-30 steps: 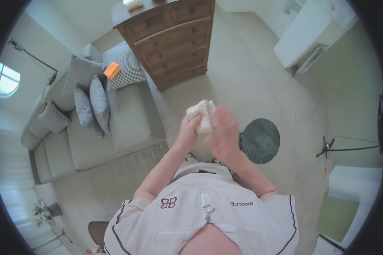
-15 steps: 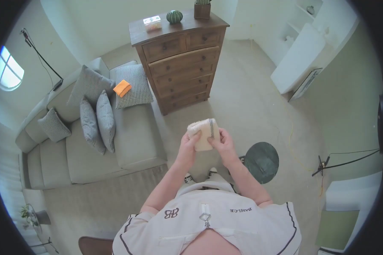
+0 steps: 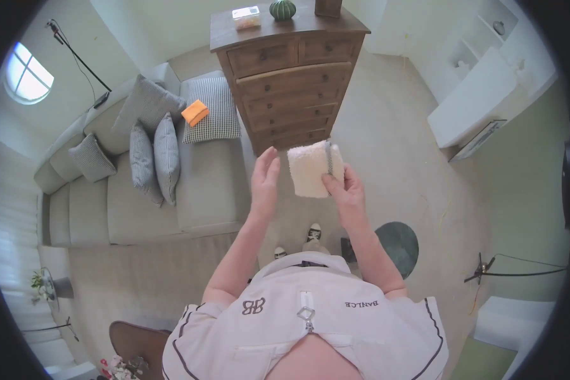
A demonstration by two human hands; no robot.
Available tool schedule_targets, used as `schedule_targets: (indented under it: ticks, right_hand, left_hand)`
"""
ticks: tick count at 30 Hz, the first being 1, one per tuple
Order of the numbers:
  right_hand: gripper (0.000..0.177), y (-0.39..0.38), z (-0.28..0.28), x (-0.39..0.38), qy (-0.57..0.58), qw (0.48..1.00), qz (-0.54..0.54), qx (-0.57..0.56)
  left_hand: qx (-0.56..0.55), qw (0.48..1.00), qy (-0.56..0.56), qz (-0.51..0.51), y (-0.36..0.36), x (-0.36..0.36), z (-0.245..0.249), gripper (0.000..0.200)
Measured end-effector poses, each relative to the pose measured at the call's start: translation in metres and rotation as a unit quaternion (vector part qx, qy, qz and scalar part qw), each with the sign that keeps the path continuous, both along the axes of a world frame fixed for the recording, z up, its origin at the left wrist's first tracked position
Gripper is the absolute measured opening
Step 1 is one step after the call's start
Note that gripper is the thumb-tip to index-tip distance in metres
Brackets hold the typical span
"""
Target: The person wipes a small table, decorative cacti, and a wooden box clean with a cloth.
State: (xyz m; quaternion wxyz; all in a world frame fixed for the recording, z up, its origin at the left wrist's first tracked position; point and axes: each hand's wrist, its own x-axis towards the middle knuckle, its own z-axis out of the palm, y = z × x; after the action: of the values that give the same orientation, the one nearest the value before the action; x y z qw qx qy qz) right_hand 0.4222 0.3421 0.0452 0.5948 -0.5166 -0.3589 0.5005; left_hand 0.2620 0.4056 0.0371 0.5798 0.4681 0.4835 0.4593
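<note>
A folded cream towel (image 3: 309, 170) with a grey stripe near one edge is held up in front of me. My right hand (image 3: 348, 192) grips its right side, thumb on top and fingers behind. Off the towel's left side, my left hand (image 3: 265, 180) is raised with fingers stretched out, holding nothing and apart from the cloth. Beyond both hands stands a brown wooden chest of drawers (image 3: 291, 82), its drawers closed. A folded orange cloth (image 3: 195, 113) lies on a checked cushion (image 3: 215, 120) on the sofa.
The grey sofa (image 3: 142, 215) with several pillows runs along the left. On the dresser top are a clear box (image 3: 246, 18), a round cactus (image 3: 282, 9) and a brown pot (image 3: 328, 7). A dark round stool (image 3: 399, 250) stands by my right arm, and a white panel (image 3: 472, 101) leans farther right.
My left hand has let go of the towel and moved left, opening. The towel stays in my right hand, now higher. The view has shifted, with the dresser appearing closer.
</note>
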Motion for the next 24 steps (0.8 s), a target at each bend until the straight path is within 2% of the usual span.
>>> schedule_targets:
  ticks: [2, 3, 6, 9, 12, 13, 15, 17, 18, 21, 23, 24]
  right_hand:
    - [0.019, 0.011, 0.014, 0.008, -0.049, 0.999, -0.016, 0.014]
    - [0.018, 0.017, 0.016, 0.012, -0.058, 0.998, -0.016, 0.016]
    - [0.028, 0.035, 0.008, 0.030, -0.007, 0.999, 0.026, 0.033]
    - [0.053, 0.047, 0.010, 0.055, 0.034, 0.996, 0.070, 0.034]
    - [0.040, 0.058, 0.014, 0.083, 0.017, 0.997, 0.062, 0.034]
    - [0.035, 0.063, 0.015, 0.090, -0.017, 0.996, 0.065, 0.055]
    - [0.039, 0.075, 0.017, 0.103, -0.066, 0.991, 0.075, 0.085]
    - [0.054, 0.089, 0.022, 0.114, -0.198, 0.955, 0.131, 0.180]
    - [0.058, 0.098, 0.023, 0.118, -0.227, 0.940, 0.149, 0.205]
    - [0.039, 0.117, 0.022, 0.121, -0.274, 0.903, 0.214, 0.252]
    - [0.014, 0.126, 0.023, 0.119, -0.209, 0.943, 0.197, 0.166]
    - [0.008, 0.130, 0.022, 0.119, -0.193, 0.951, 0.192, 0.146]
  left_hand:
    - [-0.048, 0.989, -0.126, -0.069, 0.009, 0.011, 0.006, 0.053]
    - [-0.061, 0.983, -0.154, -0.082, 0.012, 0.017, 0.009, 0.055]
    - [-0.107, 0.957, -0.220, -0.158, 0.022, 0.043, 0.015, 0.049]
    - [-0.154, 0.949, -0.230, -0.153, 0.035, 0.065, 0.013, 0.048]
    - [-0.246, 0.922, -0.287, -0.087, 0.048, 0.082, 0.011, 0.039]
    - [-0.252, 0.901, -0.336, -0.109, 0.053, 0.085, 0.007, 0.036]
    - [-0.258, 0.864, -0.410, -0.136, 0.062, 0.089, 0.003, 0.033]
    - [-0.275, 0.868, -0.387, -0.144, 0.066, 0.096, 0.008, 0.033]
    - [-0.278, 0.870, -0.382, -0.140, 0.067, 0.098, 0.008, 0.033]
    - [-0.321, 0.877, -0.332, -0.134, 0.065, 0.098, 0.007, 0.035]
    - [-0.288, 0.904, -0.282, -0.142, 0.067, 0.095, 0.005, 0.040]
    - [-0.278, 0.911, -0.269, -0.144, 0.069, 0.094, 0.007, 0.043]
